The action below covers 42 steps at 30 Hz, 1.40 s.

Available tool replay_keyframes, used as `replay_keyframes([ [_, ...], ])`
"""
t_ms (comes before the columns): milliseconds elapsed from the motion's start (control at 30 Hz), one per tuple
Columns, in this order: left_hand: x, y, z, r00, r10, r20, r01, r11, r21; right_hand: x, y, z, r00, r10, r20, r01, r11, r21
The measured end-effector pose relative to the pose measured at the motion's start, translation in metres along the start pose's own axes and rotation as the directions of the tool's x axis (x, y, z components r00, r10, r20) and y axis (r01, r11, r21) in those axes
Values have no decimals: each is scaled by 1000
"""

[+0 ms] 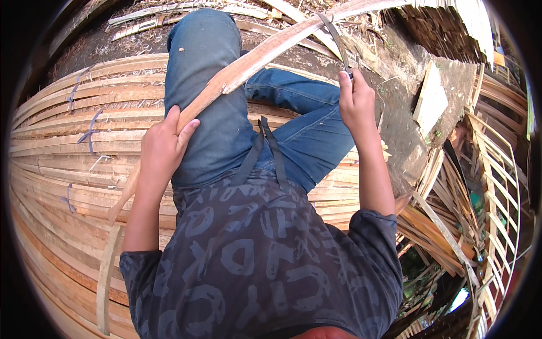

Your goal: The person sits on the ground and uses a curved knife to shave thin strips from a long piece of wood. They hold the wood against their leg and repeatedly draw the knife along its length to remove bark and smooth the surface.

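Observation:
My left hand [162, 139] is closed round a long wooden strip [268, 46], resting across my left thigh. The strip runs from behind my left forearm up to the top right of the view. Its upper side is pale, with a ragged notch near my knee. In my right hand [357, 101] I grip a sickle-like knife [337, 41] with a narrow, dark, curved blade. The blade reaches up to the strip and meets or overlaps its edge near the far end. Most of the knife's handle is hidden in my fingers.
I sit on stacked wooden slats [84, 135], some tied with purple string [88, 133]. Shavings and loose strips lie on the dirt ground beyond my legs. At right are a stone slab [460, 85], a heap of split wood [437, 231] and a slatted frame [497, 198].

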<state>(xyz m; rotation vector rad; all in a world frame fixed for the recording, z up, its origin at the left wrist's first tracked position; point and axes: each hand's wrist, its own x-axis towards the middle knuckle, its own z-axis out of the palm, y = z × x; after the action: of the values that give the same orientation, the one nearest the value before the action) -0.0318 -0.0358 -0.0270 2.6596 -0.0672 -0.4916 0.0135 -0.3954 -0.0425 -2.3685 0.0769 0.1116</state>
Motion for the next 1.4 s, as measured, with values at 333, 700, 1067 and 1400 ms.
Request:
replay_keyframes([
  [333, 0, -3, 2, 1000, 24, -12, -24, 999, 36, -8, -31, 18, 983, -181, 28, 182, 954, -237],
  [700, 4, -4, -4, 999, 5, 38, -6, 999, 37, 86, 135, -141, 806, 274, -525, -558, 647, -519],
  [1067, 5, 1, 5, 998, 2, -64, 5, 995, 96, -45, 73, -10, 852, 458, -254, -279, 808, 520],
  [1400, 7, 6, 4, 986, 60, -156, -36, 987, 154, -22, -45, 36, 998, 49, 34, -46, 996, -72],
])
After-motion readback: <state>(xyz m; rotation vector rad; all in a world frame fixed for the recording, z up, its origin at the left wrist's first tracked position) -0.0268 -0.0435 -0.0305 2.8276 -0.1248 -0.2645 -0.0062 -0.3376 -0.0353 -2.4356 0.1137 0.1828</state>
